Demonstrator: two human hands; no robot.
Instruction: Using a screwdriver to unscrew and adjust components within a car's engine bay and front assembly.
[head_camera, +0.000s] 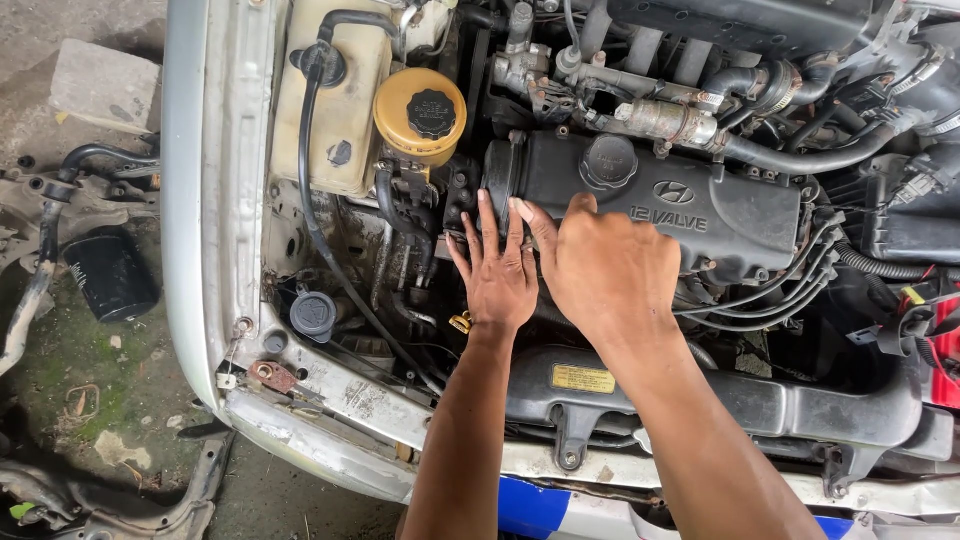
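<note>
The black engine cover (650, 200) sits across the middle of the open engine bay, running left to right, with a round black filler cap (608, 160) on its upper face. Both hands rest at its left end. The left hand (497, 275) lies flat, back up, its fingers (487, 222) spread apart and pointing up against the left edge of the cover, where it meets a darker end piece. The right hand (612, 268) lies just beside it, touching it at the thumb side, palm down on the front edge of the cover; its fingers (535, 225) are loosely together and bent over the cover's lower left corner, clamped on nothing that can be seen.

Above and left of the hands stands a yellow reservoir with a black cap (420, 115), next to a pale cream tank (335, 110) with a black hose looping down from it. Four black ignition leads (790, 285) curve off the cover's right end. Below the hands a black crossmember carries a yellow label (583, 379). On the ground to the left of the car's white front edge lies a black oil filter (110, 275).
</note>
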